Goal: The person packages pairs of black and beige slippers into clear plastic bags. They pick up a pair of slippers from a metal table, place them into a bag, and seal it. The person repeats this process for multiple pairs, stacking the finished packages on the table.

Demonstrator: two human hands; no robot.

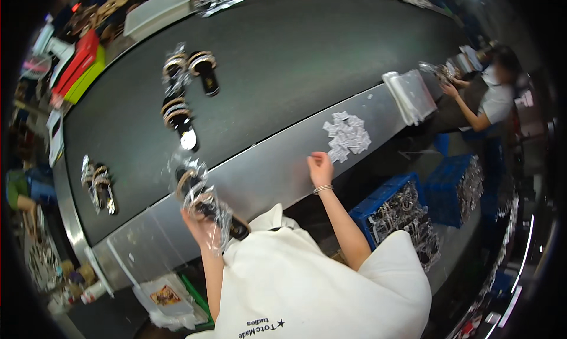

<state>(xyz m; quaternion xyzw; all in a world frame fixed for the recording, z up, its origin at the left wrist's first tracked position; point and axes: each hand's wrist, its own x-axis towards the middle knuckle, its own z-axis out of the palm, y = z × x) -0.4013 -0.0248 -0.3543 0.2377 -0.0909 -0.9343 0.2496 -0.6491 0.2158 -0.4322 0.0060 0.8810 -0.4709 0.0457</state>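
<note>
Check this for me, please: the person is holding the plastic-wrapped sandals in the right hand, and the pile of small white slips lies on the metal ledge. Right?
Not quite: the head view shows the plastic-wrapped sandals in the left hand, not the right hand. The pile of small white slips does lie on the metal ledge.

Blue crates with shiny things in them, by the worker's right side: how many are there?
2: one crate beside the right forearm, the other crate just beyond it, farther right. More may be hidden under the bench or in the dim edges.
</note>
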